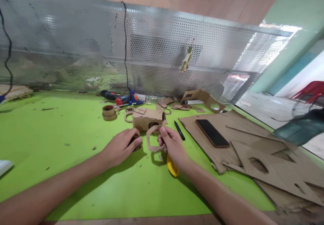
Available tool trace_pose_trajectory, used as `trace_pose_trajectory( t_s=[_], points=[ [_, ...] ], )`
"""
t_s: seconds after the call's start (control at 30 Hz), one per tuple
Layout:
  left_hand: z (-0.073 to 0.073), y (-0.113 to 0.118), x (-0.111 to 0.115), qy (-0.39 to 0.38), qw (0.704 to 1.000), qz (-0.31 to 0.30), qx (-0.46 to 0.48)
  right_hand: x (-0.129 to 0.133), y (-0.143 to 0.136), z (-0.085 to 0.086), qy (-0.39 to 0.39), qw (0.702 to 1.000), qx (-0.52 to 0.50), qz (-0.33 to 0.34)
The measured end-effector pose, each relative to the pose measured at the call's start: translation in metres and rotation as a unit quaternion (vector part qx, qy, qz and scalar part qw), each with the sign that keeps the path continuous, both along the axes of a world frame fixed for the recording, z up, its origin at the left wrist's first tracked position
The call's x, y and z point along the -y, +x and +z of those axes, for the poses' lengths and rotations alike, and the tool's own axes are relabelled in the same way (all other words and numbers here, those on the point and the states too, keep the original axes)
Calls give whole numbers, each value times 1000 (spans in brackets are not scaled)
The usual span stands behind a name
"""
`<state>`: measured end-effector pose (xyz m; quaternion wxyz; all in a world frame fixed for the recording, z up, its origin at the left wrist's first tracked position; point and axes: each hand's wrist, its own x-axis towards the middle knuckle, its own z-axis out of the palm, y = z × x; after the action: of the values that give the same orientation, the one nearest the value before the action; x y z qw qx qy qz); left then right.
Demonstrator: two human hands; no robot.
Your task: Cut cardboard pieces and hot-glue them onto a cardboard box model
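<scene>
A: Main item — where is it?

B: The flat tan cardboard ring (149, 140) is in the right hand (174, 147), seemingly just above the lime-green tabletop (76, 127). It is on the near side of a small brown cardboard box (140, 121); their outlines overlap, contact cannot be told.

A: Failure risks?

B: My judgement: the ring is a thin band gripped at one side only, so a hard squeeze or a twist could crease or tear it. A push forward could nudge the box. Also noted — a yellow curved handle-like piece (172, 167) shows beneath the right hand. Whether it is held or lying loose is unclear; if loose, the wrist might knock it.

A: Hand poses?

B: Right: reaching in from the lower right, fingers closed on the ring's right side, thumb on the near face. Left hand (124, 147): back upward, fingers curled around a dark brown cardboard piece (138, 147), mostly hidden by the grip. The hands are near each other, not touching.

A: Farther out?

B: Black pen (179, 130) just beyond the right hand; black rectangular phone (212, 133) farther right, on brown cardboard sheeting (194, 140).
</scene>
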<state>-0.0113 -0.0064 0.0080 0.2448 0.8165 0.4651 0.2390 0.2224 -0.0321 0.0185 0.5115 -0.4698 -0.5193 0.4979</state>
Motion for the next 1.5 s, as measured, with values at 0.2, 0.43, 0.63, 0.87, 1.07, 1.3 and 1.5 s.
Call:
trace_pose_trajectory(
  t_s=[0.2,0.43,0.63,0.87,1.07,1.3,1.5],
  points=[
    [2,3,13,-113,989,4,100,10,-6,1,-63,989,-131,34],
    [-11,0,22,-242,938,-13,249,12,-16,-2,-29,993,-51,102],
    [-20,7,24,-288,903,-37,316,12,-16,-7,1,995,-34,95],
    [-17,6,23,-307,883,-32,354,16,-14,-4,-4,995,-16,99],
    [-15,11,19,-269,891,-9,366,16,-13,-1,58,995,48,68],
    [-26,4,22,-290,909,-4,299,21,-15,0,48,997,38,54],
    [-22,3,26,-267,926,15,267,20,-15,-2,46,998,35,37]
  ],
)
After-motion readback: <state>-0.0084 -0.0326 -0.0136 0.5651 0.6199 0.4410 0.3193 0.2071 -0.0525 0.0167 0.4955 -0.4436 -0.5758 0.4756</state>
